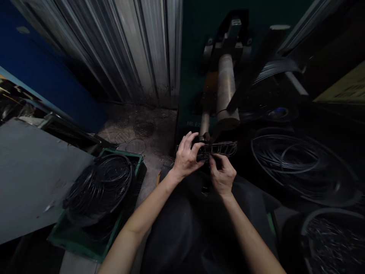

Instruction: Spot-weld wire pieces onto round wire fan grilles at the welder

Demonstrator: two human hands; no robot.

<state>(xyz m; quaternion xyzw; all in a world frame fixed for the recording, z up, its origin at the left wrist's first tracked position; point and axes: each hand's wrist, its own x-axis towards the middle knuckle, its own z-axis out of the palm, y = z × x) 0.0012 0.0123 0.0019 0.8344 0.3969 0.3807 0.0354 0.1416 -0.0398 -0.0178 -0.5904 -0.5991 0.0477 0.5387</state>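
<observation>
A small round wire frame (227,147), dark and basket-like, sits at the lower tip of a machine's metal rod (204,123). My left hand (186,156) is closed around its left side, thumb below and fingers above. At the near edge of the frame, my right hand (224,176) pinches with thumb and forefinger. Any small piece of wire between those fingertips is too dark to make out. Just above the frame, a thick metal cylinder (226,87) juts out from the green machine (194,45).
On the left, a green crate (82,247) holds several wire rings (99,186), beside a grey sheet (42,179). To the right stand a tub of wire hoops (288,156) and a bucket of small wire pieces (336,239). Wire discs (144,128) lie on the floor.
</observation>
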